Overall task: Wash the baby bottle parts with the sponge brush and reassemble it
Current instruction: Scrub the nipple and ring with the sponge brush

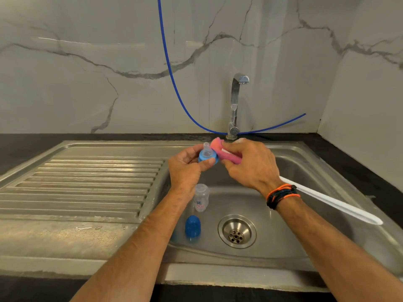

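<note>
Two hands, left (185,166) and right (250,164), above one sink (305,192). One nipple ring (207,156), one sponge brush (226,152). In sink: one bottle (201,197), one blue cap (192,227), one drain (237,231). Behind sink: one tap (235,105), one blue hose (172,79).

Steel sink (305,162) basin: clear bottle (201,197) upright, blue cap (192,227) near drain (237,231)

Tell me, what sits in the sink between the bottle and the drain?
Nothing: in the head view, bare steel separates the bottle from the drain. The blue cap lies nearer the person.
</note>
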Demonstrator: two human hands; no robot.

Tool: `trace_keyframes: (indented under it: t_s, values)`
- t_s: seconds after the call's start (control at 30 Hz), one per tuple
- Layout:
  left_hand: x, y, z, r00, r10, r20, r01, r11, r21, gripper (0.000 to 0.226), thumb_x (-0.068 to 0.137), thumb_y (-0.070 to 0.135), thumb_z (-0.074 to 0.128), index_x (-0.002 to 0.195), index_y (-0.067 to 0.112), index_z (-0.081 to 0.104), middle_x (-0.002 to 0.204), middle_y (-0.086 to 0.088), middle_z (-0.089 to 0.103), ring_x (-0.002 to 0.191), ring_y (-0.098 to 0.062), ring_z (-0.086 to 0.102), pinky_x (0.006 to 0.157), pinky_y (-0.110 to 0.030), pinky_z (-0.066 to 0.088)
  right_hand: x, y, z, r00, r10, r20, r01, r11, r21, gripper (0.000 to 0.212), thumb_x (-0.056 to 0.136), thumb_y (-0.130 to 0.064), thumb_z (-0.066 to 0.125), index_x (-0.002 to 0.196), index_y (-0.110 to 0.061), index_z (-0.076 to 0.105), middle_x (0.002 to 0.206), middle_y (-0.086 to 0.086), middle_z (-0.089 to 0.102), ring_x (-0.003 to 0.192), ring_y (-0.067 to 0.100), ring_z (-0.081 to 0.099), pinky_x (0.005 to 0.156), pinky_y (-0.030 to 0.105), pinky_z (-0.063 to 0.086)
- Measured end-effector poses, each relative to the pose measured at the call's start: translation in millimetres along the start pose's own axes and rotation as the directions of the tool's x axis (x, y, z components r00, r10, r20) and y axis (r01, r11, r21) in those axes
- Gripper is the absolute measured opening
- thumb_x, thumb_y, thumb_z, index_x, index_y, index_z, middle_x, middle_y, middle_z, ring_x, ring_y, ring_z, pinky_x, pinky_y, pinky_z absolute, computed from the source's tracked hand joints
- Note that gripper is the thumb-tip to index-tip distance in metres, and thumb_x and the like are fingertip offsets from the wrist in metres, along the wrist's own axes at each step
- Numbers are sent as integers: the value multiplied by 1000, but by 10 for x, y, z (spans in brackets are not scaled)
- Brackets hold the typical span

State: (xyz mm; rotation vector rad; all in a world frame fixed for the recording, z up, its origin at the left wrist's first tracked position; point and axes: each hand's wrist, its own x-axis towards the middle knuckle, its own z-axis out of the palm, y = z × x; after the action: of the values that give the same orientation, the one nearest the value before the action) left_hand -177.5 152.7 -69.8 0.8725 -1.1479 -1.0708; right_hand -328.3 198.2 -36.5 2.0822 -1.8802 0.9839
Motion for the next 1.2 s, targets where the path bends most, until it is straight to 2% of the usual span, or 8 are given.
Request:
trace_keyframes:
  t_s: [0.17, 0.27, 0.4, 0.47, 0.67, 0.83, 1.0, 1.2]
  values:
    - [8, -16, 47, 985, -169, 18, 169, 965, -202, 34, 73, -9, 75, 102, 9, 69, 101, -9, 72, 101, -23, 67, 90, -30, 53, 4, 5, -17, 998, 66, -17, -64, 991, 120, 42, 87, -42, 63, 129, -40, 62, 101, -11, 67, 90, 17, 62, 72, 27, 45]
    - [0, 8, 51, 967, -241, 82, 254, 929, -268, 40, 77, -3, 71, 117, 0, 64, 113, -15, 69, 110, -23, 64, 106, -33, 45, -11, -4, -34, 996, 85, -31, -78, 982, 171, 43, 86, -39, 67, 129, -38, 63, 103, -9, 68, 91, 17, 63, 74, 28, 48]
    - [-17, 47, 39, 936, -281, 212, 346, 843, -411, 27, 88, 4, 64, 114, 14, 66, 97, -5, 74, 87, -13, 71, 84, -27, 56, -16, -32, -66, 993, 92, -68, -73, 968, 240, 45, 84, -38, 71, 128, -34, 64, 105, -7, 69, 93, 18, 64, 81, 35, 54]
    - [-27, 47, 41, 922, -298, 249, 376, 844, -383, 22, 90, 12, 64, 109, 22, 67, 91, 0, 75, 82, -12, 69, 77, -30, 52, -8, -27, -60, 992, 92, -83, -69, 967, 245, 46, 84, -37, 71, 129, -33, 64, 106, -6, 69, 94, 18, 64, 82, 35, 54]
    - [-11, 48, 22, 941, -293, 171, 338, 853, -398, 8, 92, 14, 62, 98, 13, 65, 83, -1, 74, 81, -14, 67, 76, -29, 52, -3, -9, -43, 990, 93, -107, -61, 962, 265, 46, 83, -37, 72, 129, -33, 64, 105, -10, 68, 92, 16, 65, 80, 36, 55]
    - [-58, 6, 67, 945, -272, 183, 320, 888, -331, 18, 92, 14, 60, 110, 12, 65, 105, -10, 71, 90, -19, 69, 75, -32, 55, 8, 8, -62, 985, 96, -143, -63, 974, 217, 47, 82, -33, 73, 128, -34, 64, 115, -10, 68, 101, 17, 65, 85, 37, 55]
    - [22, 119, 53, 948, -286, 138, 317, 871, -374, 21, 100, 17, 50, 114, 14, 65, 107, -6, 72, 92, -16, 70, 74, -29, 54, -28, 7, -69, 996, 12, -85, 1, 988, 153, 46, 83, -31, 69, 127, -38, 64, 116, -15, 66, 97, 13, 65, 81, 33, 55]
    - [-72, 47, 56, 945, -259, 201, 296, 937, -184, 18, 97, 18, 55, 108, 9, 66, 105, -13, 72, 90, -19, 71, 71, -26, 56, 17, 24, -77, 996, 7, -86, 5, 990, 142, 46, 81, -30, 69, 126, -40, 65, 118, -17, 66, 101, 11, 65, 85, 34, 54]
